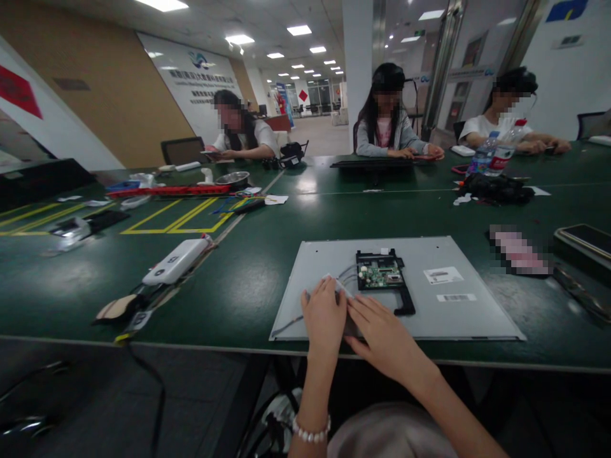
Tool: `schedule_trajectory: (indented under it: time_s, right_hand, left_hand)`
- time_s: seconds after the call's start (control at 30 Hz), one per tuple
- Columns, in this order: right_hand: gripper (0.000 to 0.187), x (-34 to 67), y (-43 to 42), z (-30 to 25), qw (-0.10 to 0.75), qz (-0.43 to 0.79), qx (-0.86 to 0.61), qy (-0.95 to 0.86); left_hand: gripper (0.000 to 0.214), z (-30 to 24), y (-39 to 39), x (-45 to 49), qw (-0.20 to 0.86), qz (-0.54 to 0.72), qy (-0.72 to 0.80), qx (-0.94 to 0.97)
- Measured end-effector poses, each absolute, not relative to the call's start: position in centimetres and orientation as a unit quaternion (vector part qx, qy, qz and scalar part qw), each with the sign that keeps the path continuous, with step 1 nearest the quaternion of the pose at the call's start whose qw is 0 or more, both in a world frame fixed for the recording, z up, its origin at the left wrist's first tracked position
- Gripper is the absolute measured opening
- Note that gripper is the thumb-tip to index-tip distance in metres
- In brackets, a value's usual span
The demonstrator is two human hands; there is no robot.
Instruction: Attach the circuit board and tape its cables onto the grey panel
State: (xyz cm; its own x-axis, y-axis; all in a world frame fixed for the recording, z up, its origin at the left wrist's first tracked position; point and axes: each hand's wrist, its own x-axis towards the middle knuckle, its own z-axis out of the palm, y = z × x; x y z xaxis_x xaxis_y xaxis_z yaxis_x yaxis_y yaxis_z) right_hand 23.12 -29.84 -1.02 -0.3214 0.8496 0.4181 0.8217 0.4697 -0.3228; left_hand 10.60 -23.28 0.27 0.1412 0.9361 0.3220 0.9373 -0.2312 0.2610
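A flat grey display panel [305,267] lies on the table's near edge in front of me. On it sits a black plastic frame [407,299] with a green circuit board [377,276], from which grey cables [347,272] run left. My left hand [324,315] rests on the panel, fingers bent down and together, its thumb near a pale strip [342,287] beside the cables; what its fingertips grip is hidden. Close by on the right, my right hand [377,324] lies with fingers stretched out over the panel, the tips by the strip. A thin cable [289,323] emerges left of my left hand.
Left on the green table [248,273] lies a white device [176,261] with a strap. To the right are a phone [518,251], a dark case [585,245] and glasses [580,289]. Bottles [506,149] stand farther back. Several people sit across the table.
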Motion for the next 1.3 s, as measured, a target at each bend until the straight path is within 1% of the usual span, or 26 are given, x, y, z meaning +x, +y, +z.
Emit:
schedule_trajectory:
  time_s: [0.2,0.87,1.07,1.3]
  right_hand:
    - [0.053,23.0,-30.8,-1.8,0.271,0.015,-0.531,-0.803]
    - [0.048,23.1,-31.1,-1.6,0.269,0.015,-0.535,-0.801]
    - [0.046,23.2,-31.3,-1.2,0.29,0.008,-0.542,-0.789]
    - [0.044,23.5,-31.5,-1.0,0.316,0.005,-0.531,-0.786]
  left_hand:
    - [0.032,-0.1,-23.3,10.5,0.007,-0.218,-0.616,-0.757]
    - [0.035,-0.5,-23.4,10.2,0.02,-0.216,-0.597,-0.773]
    - [0.037,-0.3,-23.6,10.3,0.032,-0.215,-0.589,-0.778]
    - [0.043,-0.4,-23.4,10.2,0.034,-0.238,-0.586,-0.774]
